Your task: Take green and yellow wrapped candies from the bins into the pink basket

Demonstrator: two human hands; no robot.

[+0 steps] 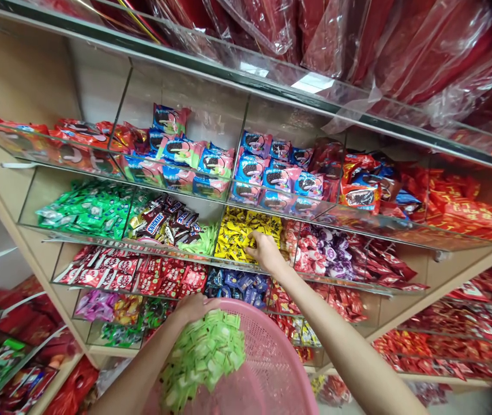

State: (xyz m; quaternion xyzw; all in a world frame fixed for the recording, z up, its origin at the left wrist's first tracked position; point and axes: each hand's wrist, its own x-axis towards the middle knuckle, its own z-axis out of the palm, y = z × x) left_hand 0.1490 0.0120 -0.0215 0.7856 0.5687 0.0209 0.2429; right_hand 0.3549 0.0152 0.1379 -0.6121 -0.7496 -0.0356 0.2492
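Closest to the camera is one pink basket (267, 369), tipped so that its open mouth faces the wearer and the shelf unit (29, 75) behind it. Inside lie light-green packets (206, 357), heaped to the left and too many to count, perhaps because of that tilt. One left hand (198, 307) is clamped on the basket's far-left rim, presumably bearing its weight and leaving the other hand free. One right hand (267, 251), above the basket, reaches into one compartment of yellow sweets (235, 227), its fingertips at the pile; I cannot tell whether they have closed on any. Left of that, above the basket, are Snickers bars (161, 222), overlapping beyond a sure count; higher up, blue-and-pink biscuit packets (271, 173) fill two compartments, stacked, likely to show their faces. Purple-wrapped sweets (336, 253) lie up and right of the basket. Clear fronts (379, 222) probably stop the piles sliding out.
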